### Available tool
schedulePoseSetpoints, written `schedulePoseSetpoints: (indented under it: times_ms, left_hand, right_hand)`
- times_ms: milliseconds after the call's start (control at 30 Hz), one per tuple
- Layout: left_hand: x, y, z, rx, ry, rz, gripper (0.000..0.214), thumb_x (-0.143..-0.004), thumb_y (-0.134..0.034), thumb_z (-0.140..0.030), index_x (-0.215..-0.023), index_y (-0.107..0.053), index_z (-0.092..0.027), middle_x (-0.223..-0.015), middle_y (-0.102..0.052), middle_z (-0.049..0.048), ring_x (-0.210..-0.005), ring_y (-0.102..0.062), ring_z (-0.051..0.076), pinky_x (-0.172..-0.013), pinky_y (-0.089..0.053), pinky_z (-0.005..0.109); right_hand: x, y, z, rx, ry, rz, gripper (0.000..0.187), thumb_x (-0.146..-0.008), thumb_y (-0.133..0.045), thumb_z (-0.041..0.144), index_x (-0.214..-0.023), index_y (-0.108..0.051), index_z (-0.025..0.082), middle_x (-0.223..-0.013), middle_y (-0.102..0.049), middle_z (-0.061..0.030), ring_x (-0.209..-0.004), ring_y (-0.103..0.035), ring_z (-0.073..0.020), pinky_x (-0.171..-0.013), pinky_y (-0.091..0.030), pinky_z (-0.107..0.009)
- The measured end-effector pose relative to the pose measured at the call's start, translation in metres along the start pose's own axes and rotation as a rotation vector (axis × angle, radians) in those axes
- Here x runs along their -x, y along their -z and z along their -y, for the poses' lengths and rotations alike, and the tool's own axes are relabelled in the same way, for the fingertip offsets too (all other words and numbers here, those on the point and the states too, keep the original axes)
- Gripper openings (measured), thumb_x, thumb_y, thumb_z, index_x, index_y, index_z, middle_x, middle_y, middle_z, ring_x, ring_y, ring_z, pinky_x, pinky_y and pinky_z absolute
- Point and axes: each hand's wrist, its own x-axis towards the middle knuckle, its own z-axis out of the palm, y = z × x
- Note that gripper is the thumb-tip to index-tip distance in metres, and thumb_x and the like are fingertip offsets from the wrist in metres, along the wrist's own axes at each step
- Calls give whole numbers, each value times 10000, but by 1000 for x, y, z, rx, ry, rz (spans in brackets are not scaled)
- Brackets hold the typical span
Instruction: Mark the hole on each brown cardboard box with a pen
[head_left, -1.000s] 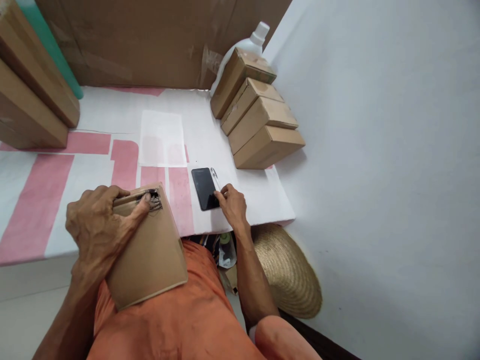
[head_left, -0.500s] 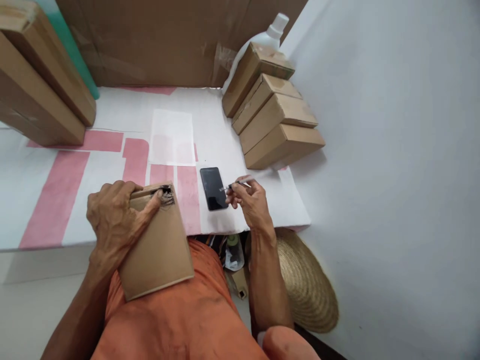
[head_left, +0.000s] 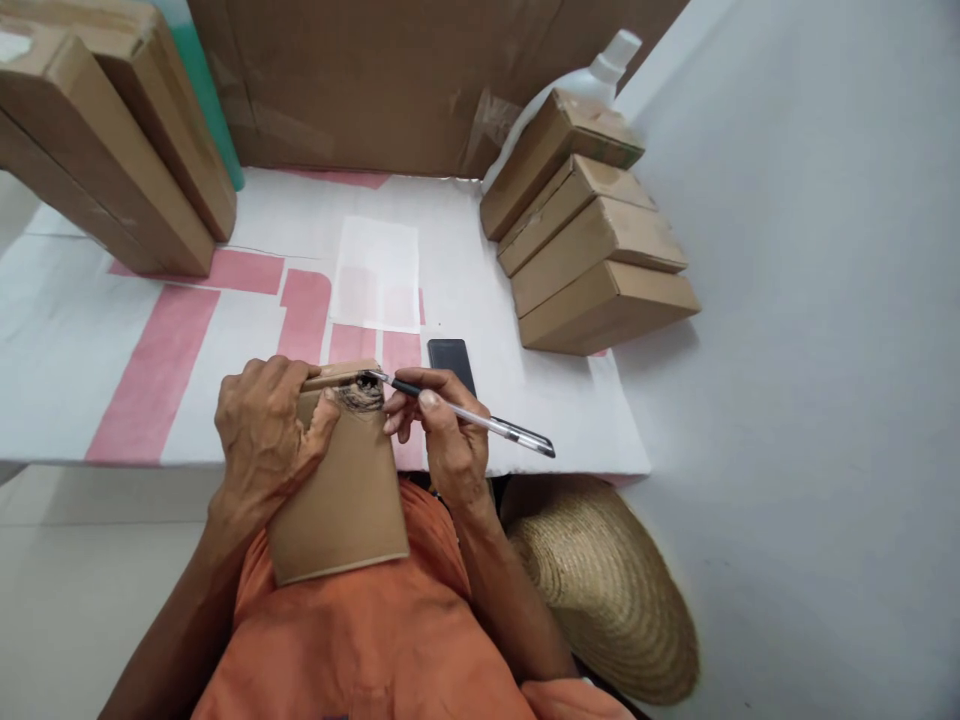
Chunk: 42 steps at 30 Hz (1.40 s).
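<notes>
Pinching pen, right hand had tip at dark patch mid-frame; left hand clamped cardboard. Shallow pen angle risked the tip skidding.

right hand: from phone to cardboard piece; pen: lifted off table; tip now at blackened corner

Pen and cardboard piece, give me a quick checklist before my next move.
1. Left hand gripping the cardboard piece: ok, on its upper left side.
2. Pen in the right hand: ok, held near its dark grip.
3. Pen aimed at the dark scribbled corner: ok.
4. Tip touching the cardboard: cannot tell.
5. Phone fully visible: not ok, partly behind the right hand.
6. Stacked boxes apart from the pen: ok.
</notes>
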Motion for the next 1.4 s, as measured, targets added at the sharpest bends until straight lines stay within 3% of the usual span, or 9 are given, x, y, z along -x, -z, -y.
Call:
schedulePoseSetpoints:
  times_ms: [167, 433, 733, 1033, 1267, 1400]
  left_hand:
    - [-1, -3, -2, 5, -6, -5, 352, -1021, -470, -431, -1012, -735, -199, -983, -753, 123, -972, -641, 351, -856, -402, 470]
    - [-1, -4, -5, -5, 37, 20, 376, -1032, -463, -479, -1003, -729, -214, -1011, -763, 128, -1009, -644, 357, -883, -414, 478]
    - [-3, -4, -6, -22, 38, 33, 387, -1030, -460, -473, -1020, -741, -207, -1016, -767, 133, -1007, -643, 362, -882, -408, 481]
    - [-3, -6, -5, -52, 21, 20, 408, -1050, -435, -474, -1019, -738, -203, -1008, -760, 135, -1008, -647, 363, -879, -410, 477]
    - [-4, -5, -6, -39, 37, 40, 382, -1044, -452, -485, -1018, -727, -221, -1003, -760, 135, -1018, -646, 362, -874, -410, 471]
    - [-5, -3, -6, -28, 56, 41, 405, -1058, -467, -528, -1023, -728, -221, -998, -762, 134, -1000, -650, 362, -872, -409, 473]
  right_hand:
    - [4, -8, 6, 115, -34, 40, 232, -1045, -716, 461, -1117, -650, 250, -891, -833, -13, -638, -750, -144, -558, -539, -246]
    - [2, -8, 12, 412, 40, 67, 106, -1032, -688, 345, -1039, -747, 257, -883, -784, -15, -707, -731, -162, -607, -566, -281]
    - [5, -1, 15, 381, -17, 48, 136, -1009, -679, 373, -961, -694, 246, -789, -739, 3, -607, -670, -147, -571, -558, -276]
    - [8, 17, 13, 317, 9, -38, 168, -1007, -691, 393, -934, -660, 245, -743, -734, 15, -532, -652, -126, -499, -527, -243]
    - [-3, 17, 12, 267, 12, -120, 222, -969, -709, 437, -882, -642, 245, -713, -719, 21, -490, -600, -113, -483, -534, -250]
    - [-10, 27, 15, 324, 91, -298, 189, -982, -676, 419, -892, -637, 257, -699, -713, 30, -497, -606, -124, -471, -476, -248]
